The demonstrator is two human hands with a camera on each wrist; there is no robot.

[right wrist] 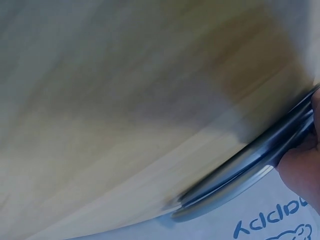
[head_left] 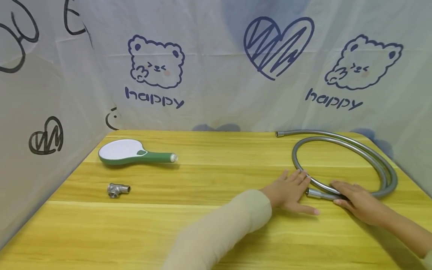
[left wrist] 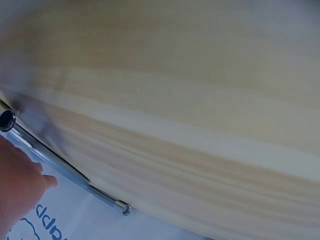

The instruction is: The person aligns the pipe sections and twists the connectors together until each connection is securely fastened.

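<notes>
A grey metallic shower hose (head_left: 391, 183) lies coiled at the right of the table. My left hand (head_left: 290, 191) spreads its straight fingers at the coil's left side, fingertips right at the hose. Just beside that hand is the hose's near end fitting (head_left: 314, 193). My right hand (head_left: 362, 202) holds the hose close to this end, fingers over it and thumb on the near side. The right wrist view shows the thumb side of the right hand (right wrist: 302, 170) against two hose strands. In the left wrist view, part of the left hand (left wrist: 20, 185) shows near the hose.
A green-and-white shower head (head_left: 123, 152) lies at the back left, handle pointing right. In front of it sits a small metal tee fitting (head_left: 118, 189). The hose's other end (head_left: 279, 134) reaches the table's back edge. White cloth walls (head_left: 216, 82) with drawings stand behind and beside.
</notes>
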